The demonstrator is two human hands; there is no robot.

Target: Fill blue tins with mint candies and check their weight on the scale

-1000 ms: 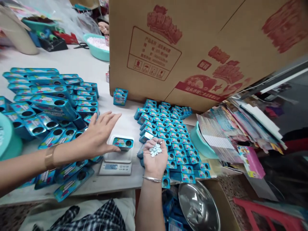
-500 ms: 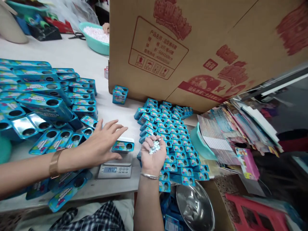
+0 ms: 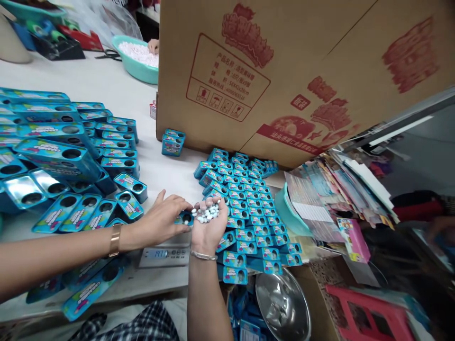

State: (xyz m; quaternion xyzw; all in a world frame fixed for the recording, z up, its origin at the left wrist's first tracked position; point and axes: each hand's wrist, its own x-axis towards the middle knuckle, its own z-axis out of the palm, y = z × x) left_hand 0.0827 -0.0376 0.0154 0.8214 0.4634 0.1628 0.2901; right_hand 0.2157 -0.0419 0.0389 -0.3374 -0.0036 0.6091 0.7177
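While the near edge of the counter (image 3: 147, 113) crosses the lower left of the frame, its open room is a pale strip running from the upper left down toward the centre, bounded by a heap of tins (image 3: 78, 161) at left and a large carton (image 3: 284, 71) across the upper right. Close-set rows of tins (image 3: 245, 194) stand right of centre, leaving little clearance beside the right hand (image 3: 203, 234). The blue tin (image 3: 182, 218) is at the frame's centre, behind the display of the scale (image 3: 164, 257); its base is hidden. Left hand (image 3: 156, 225): fingers moderately parted, thumb and forefinger on either side of the tin; firm contact cannot be told. Right hand: palm up, fingers curled into a cup holding pale pellets (image 3: 208, 214), just beside the tin.
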